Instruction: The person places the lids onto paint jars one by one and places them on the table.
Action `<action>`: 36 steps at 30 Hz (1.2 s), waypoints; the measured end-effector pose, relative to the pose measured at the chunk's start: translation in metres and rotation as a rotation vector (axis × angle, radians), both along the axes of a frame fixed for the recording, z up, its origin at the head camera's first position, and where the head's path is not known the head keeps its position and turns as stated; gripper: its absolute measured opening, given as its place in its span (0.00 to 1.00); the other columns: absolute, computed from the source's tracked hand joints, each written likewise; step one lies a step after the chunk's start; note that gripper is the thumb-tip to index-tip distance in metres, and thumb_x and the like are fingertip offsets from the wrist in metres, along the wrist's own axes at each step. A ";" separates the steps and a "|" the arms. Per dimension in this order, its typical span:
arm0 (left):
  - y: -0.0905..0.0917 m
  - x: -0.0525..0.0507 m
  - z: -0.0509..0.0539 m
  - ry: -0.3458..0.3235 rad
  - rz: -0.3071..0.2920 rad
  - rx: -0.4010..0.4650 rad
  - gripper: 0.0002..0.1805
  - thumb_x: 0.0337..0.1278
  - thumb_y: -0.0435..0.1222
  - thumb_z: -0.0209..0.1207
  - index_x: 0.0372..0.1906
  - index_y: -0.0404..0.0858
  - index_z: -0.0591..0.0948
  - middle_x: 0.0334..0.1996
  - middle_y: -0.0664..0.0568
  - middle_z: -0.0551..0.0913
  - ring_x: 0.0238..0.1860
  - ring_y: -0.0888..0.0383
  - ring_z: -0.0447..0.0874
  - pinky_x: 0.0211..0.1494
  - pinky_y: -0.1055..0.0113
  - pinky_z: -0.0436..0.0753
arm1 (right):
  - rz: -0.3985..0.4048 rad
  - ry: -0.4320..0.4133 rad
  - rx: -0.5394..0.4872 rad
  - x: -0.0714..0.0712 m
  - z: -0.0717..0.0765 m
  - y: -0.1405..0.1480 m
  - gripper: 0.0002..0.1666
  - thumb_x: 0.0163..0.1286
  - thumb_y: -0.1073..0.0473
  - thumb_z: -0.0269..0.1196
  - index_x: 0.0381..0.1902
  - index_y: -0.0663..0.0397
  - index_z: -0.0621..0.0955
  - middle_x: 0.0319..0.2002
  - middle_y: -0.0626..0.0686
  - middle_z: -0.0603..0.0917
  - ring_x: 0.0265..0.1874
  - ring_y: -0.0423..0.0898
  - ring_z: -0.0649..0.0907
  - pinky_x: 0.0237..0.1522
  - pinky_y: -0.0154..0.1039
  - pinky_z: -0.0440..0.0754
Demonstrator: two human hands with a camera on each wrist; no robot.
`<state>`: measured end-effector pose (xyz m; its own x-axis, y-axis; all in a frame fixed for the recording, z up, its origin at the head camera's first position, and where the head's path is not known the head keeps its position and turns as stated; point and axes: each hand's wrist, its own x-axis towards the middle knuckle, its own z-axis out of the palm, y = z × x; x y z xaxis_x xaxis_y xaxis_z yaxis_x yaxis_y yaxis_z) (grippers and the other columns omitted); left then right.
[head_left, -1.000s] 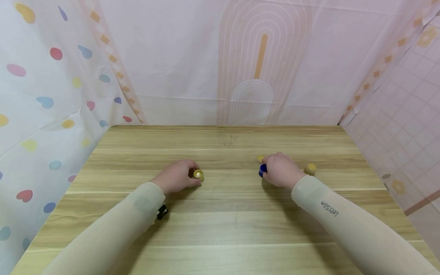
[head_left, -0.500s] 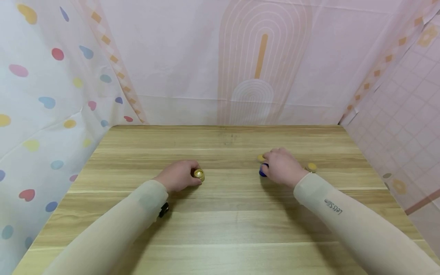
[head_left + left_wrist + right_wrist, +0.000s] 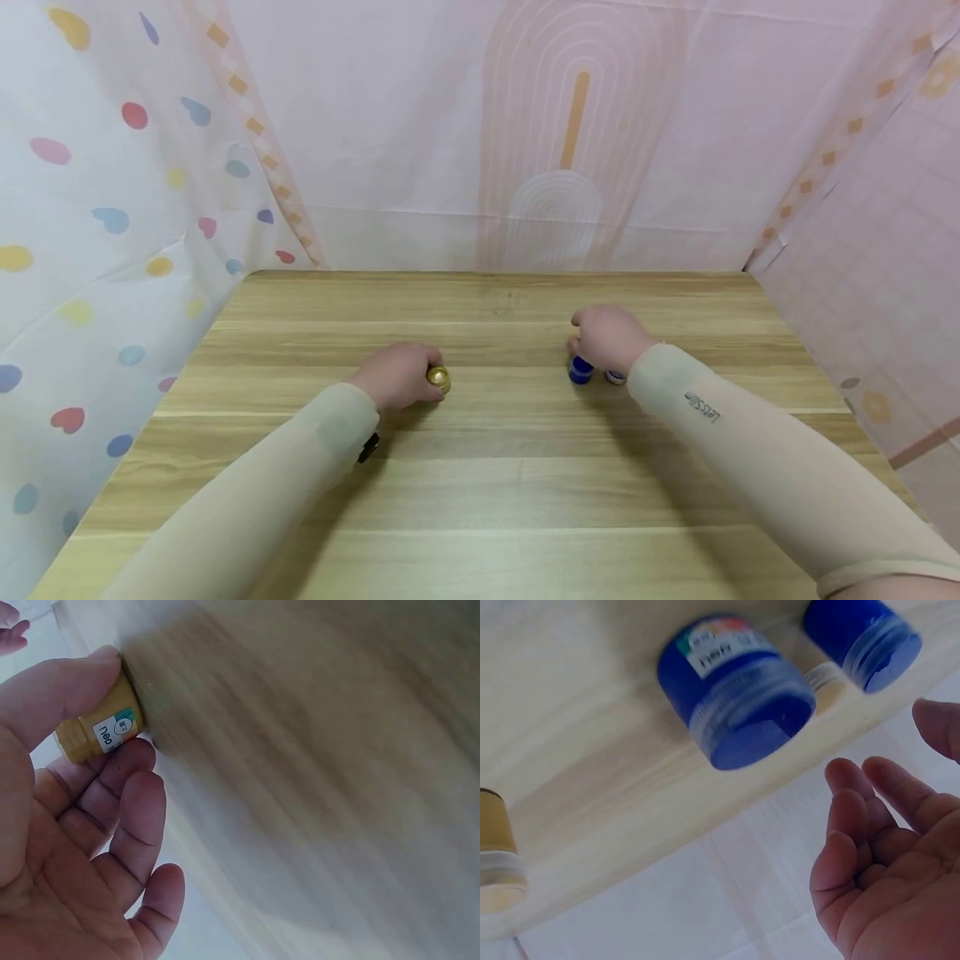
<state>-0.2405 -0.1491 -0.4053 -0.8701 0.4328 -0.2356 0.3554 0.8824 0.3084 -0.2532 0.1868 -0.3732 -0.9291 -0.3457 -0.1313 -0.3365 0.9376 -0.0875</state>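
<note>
A small gold jar (image 3: 439,380) is pinched between the thumb and fingers of my left hand (image 3: 396,375), over the left-centre of the table; its label faces the left wrist view, where the jar (image 3: 117,726) looks upright on the wood. My right hand (image 3: 611,336) is just beyond a blue jar (image 3: 580,371), fingers bent loosely and holding nothing. Another jar (image 3: 616,377) shows partly under the right wrist. In the right wrist view are a near blue jar (image 3: 735,694), a second blue jar (image 3: 861,641) and a yellowish jar (image 3: 829,688) partly hidden behind them.
Another yellow jar (image 3: 496,851) stands at the left of the right wrist view; the right arm hides it in the head view. The wooden table (image 3: 480,492) ends at a patterned cloth (image 3: 390,167) at the back, with cloths on both sides. A black piece (image 3: 368,448) is at the left wrist.
My right hand has let go of the blue jar and moved back, away from me. The jar under the right wrist has come into view. My left hand keeps its grip, barely shifted right.
</note>
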 end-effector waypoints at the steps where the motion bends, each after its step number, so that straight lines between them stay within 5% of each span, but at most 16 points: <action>1: 0.000 0.000 0.000 0.003 -0.004 -0.003 0.12 0.60 0.46 0.73 0.43 0.47 0.86 0.36 0.59 0.86 0.38 0.57 0.81 0.47 0.57 0.81 | -0.002 -0.006 0.005 -0.002 0.001 -0.001 0.26 0.78 0.52 0.62 0.64 0.66 0.81 0.59 0.64 0.87 0.59 0.62 0.86 0.63 0.57 0.82; 10: 0.000 0.000 -0.002 0.029 -0.014 -0.024 0.12 0.59 0.47 0.74 0.42 0.48 0.86 0.35 0.59 0.85 0.38 0.57 0.80 0.47 0.57 0.80 | -0.078 -0.143 -0.006 -0.021 -0.003 -0.001 0.30 0.78 0.50 0.60 0.68 0.65 0.77 0.63 0.62 0.84 0.63 0.60 0.83 0.70 0.58 0.77; 15: 0.001 0.000 -0.003 0.033 -0.006 -0.030 0.12 0.58 0.48 0.74 0.41 0.49 0.86 0.35 0.60 0.85 0.38 0.57 0.80 0.47 0.57 0.80 | -0.094 -0.183 0.001 -0.026 -0.005 -0.001 0.31 0.76 0.47 0.64 0.66 0.65 0.79 0.57 0.60 0.87 0.56 0.56 0.86 0.67 0.57 0.79; 27: 0.001 0.001 -0.002 0.035 -0.007 -0.035 0.13 0.58 0.48 0.74 0.42 0.49 0.86 0.36 0.60 0.85 0.38 0.57 0.81 0.48 0.57 0.81 | -0.076 -0.181 0.057 -0.030 -0.009 -0.004 0.20 0.72 0.46 0.68 0.46 0.58 0.84 0.36 0.51 0.87 0.38 0.49 0.85 0.55 0.52 0.83; 36: 0.002 0.004 -0.002 0.027 -0.002 -0.025 0.12 0.57 0.47 0.75 0.42 0.49 0.86 0.36 0.59 0.85 0.38 0.57 0.81 0.48 0.56 0.81 | -0.038 -0.169 0.084 -0.032 -0.012 -0.005 0.17 0.70 0.48 0.69 0.41 0.58 0.84 0.34 0.52 0.87 0.36 0.49 0.85 0.55 0.52 0.85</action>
